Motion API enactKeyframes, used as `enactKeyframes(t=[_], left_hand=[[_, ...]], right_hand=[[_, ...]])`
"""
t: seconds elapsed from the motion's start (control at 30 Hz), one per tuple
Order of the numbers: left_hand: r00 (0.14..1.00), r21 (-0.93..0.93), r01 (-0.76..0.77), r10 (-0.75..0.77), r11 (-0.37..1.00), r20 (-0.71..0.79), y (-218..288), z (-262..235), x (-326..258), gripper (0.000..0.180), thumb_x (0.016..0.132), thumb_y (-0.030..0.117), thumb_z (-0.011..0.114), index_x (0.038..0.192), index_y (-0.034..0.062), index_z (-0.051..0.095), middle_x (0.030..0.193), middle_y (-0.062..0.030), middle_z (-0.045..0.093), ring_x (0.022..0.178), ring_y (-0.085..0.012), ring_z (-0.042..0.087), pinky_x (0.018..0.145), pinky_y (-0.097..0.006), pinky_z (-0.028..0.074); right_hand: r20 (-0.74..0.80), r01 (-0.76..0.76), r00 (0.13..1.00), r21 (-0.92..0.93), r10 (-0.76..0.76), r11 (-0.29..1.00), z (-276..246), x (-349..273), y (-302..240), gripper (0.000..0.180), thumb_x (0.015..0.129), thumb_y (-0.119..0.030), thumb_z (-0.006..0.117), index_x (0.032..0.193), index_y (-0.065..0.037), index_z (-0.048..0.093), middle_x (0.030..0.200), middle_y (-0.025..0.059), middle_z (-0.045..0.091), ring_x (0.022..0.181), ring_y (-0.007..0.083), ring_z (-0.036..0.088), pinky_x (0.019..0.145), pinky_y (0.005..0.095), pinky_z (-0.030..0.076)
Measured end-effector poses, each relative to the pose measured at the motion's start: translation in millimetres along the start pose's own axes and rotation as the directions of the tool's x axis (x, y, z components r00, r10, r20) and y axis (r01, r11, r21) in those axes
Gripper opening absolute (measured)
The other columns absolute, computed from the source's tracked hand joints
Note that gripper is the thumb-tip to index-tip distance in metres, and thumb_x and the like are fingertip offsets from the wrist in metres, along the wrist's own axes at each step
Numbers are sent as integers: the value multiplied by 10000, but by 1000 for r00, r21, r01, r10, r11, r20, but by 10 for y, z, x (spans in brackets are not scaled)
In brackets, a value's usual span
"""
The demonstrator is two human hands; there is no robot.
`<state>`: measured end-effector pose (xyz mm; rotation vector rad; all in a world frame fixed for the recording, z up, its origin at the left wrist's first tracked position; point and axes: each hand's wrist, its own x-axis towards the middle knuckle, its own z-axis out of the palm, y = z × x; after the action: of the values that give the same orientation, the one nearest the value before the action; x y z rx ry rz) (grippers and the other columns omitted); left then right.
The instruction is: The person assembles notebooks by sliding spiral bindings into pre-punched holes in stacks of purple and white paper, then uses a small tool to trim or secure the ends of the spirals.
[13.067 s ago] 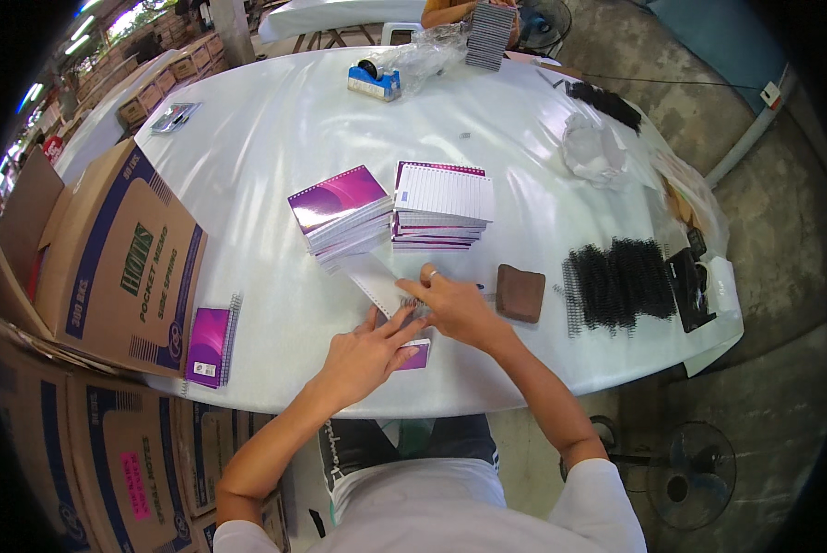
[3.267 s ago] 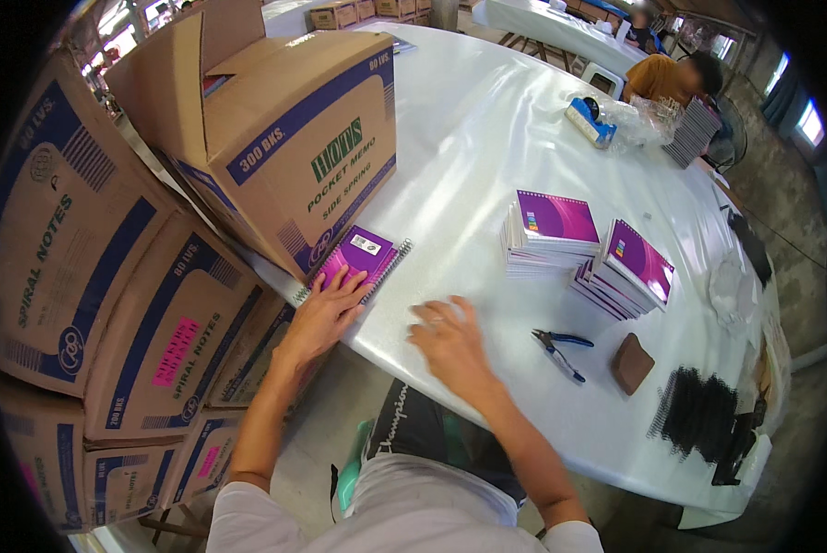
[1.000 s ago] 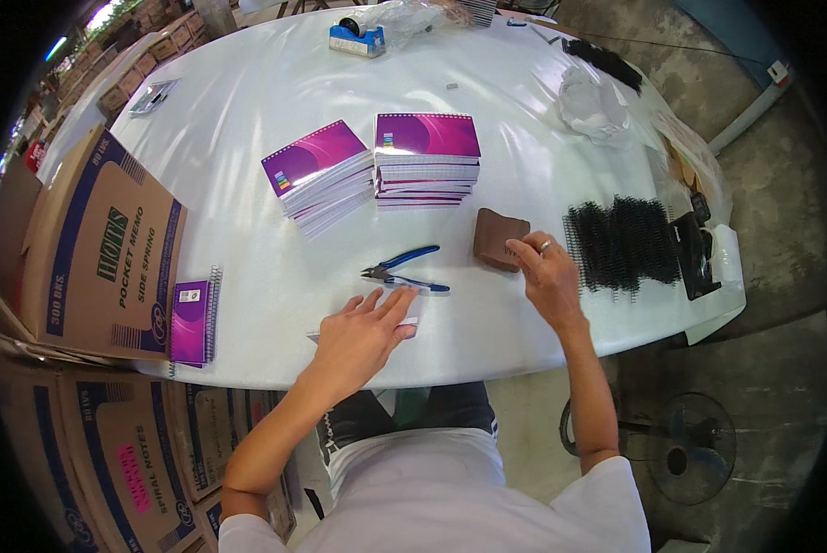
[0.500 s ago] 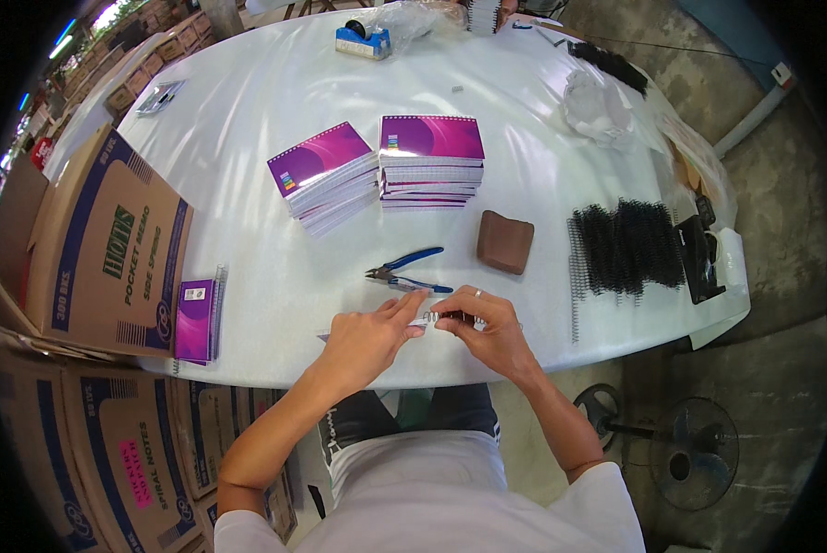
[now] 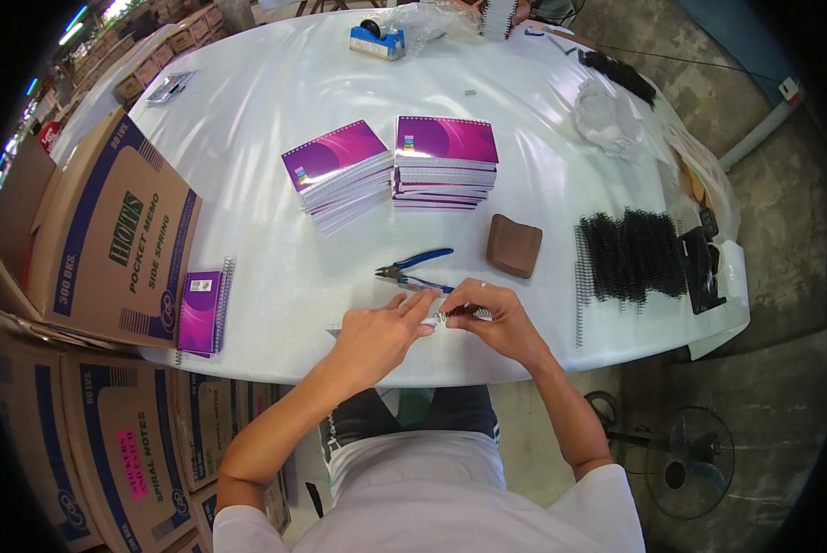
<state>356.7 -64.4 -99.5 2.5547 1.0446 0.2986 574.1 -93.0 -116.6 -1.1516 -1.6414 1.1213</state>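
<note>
Pliers [image 5: 413,269] lie on the table [image 5: 248,138] between two notebook stacks [image 5: 446,161] behind and hands [image 5: 432,323] in front.

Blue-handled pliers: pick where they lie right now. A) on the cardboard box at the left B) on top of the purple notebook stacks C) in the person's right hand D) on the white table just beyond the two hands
D: the blue-handled pliers lie free on the white table, just past the left hand and right hand, which pinch a small black spiral coil between them.

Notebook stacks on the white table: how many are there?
2. The left stack leans askew at mid-table; the right stack touches it, squared up. A single notebook lies apart by the box.
</note>
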Motion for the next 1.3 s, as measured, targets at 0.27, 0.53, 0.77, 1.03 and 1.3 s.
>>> enactKeyframes(t=[0.27,0.53,0.77,1.03,1.3], left_hand=[[1000,29,-6,6,1000,10,-21,19,14,507,975,407,480,1423,176,427,1171,-88,658,823,-299,691,592,-429,538],[1000,2,-27,27,1000,-13,-22,5,4,511,976,405,482,1427,171,430,1228,-100,645,902,-306,692,622,-444,546],[1000,-12,5,-4,1000,20,-42,25,16,518,970,378,511,1435,167,421,1262,-105,631,974,-306,681,634,-447,547],[1000,24,19,-20,1000,24,55,-65,28,543,939,297,578,1452,225,417,1291,-97,620,1058,-278,662,697,-421,570],[1000,0,11,-11,1000,3,22,-1,26,460,939,342,578,1377,214,519,1285,-74,628,1050,-247,670,695,-420,569]], right_hand=[[72,51,997,-132,-42,990,-61,53,-58,194,799,48,714,973,-36,700,845,49,658,755,152,581,677,296,464],[144,156,981,-207,-128,966,-81,18,-78,236,786,65,712,999,-35,703,855,61,655,805,189,607,679,326,479],[126,31,992,-439,28,898,-20,-105,-106,185,869,-72,671,1049,-52,634,915,91,627,811,249,623,675,363,495],[94,135,991,-647,-97,750,70,-87,-353,196,860,-100,673,1014,-57,560,827,100,583,779,324,615,652,412,482],[118,124,991,-654,-62,746,74,-45,-333,172,876,-156,667,1003,-63,597,853,117,630,802,322,623,642,406,480]])
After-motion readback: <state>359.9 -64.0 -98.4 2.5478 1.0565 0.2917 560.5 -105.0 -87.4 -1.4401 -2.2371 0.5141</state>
